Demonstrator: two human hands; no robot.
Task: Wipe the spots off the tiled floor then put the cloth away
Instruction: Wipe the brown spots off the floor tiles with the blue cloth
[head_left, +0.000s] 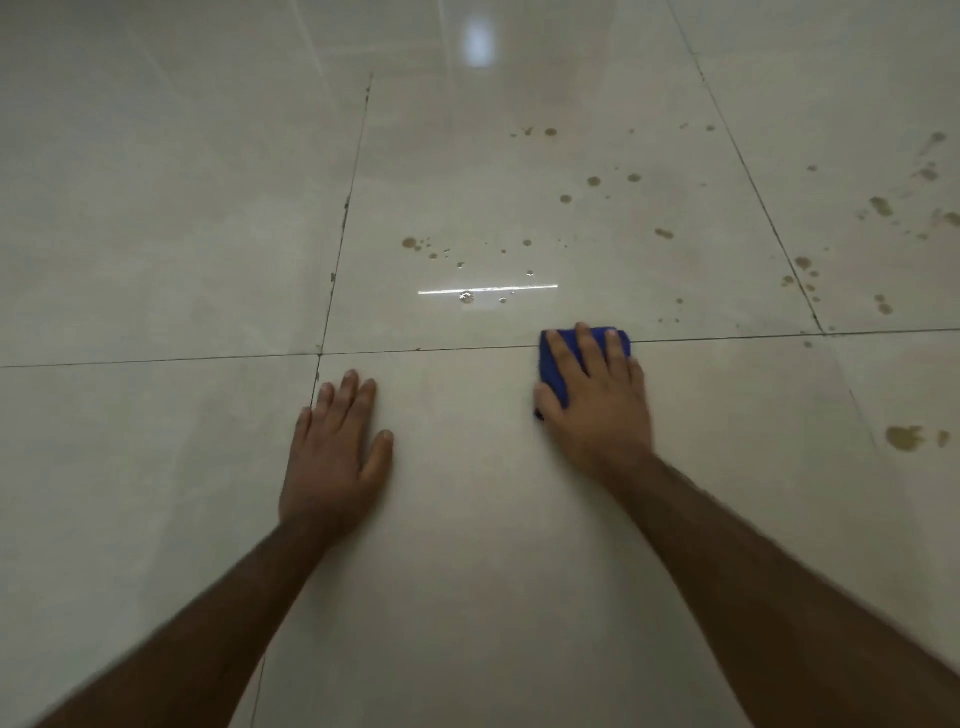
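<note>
**Right hand on the blue cloth at the tile joint, spots ahead**

Nearest you, both bare forearms reach forward over the pale glossy tiled floor (467, 571). Your left hand (332, 457) lies flat on the tile, palm down, its fingers (345, 395) straight and slightly spread, holding nothing; the fingertips sit just short of the dark grout line (208, 360) that runs across the floor.

Your right hand (597, 400) presses flat on the folded blue cloth (556, 379). Its fingers (584, 348) are extended over the cloth, not curled round it, and the thumb lies along the cloth's left edge. The cloth lies across the grout line, its long axis running away from you, its far edge pointing toward the spots. Most of it is hidden under your hand.

Beyond the cloth, brownish spots (566, 199) are scattered over the next tile, some near the cloth's far edge, with small droplets around a bright strip of reflected light (488, 289). More spots, some smeared, lie far right, and a larger blotch (905, 438) sits well to the right of your right hand.
</note>
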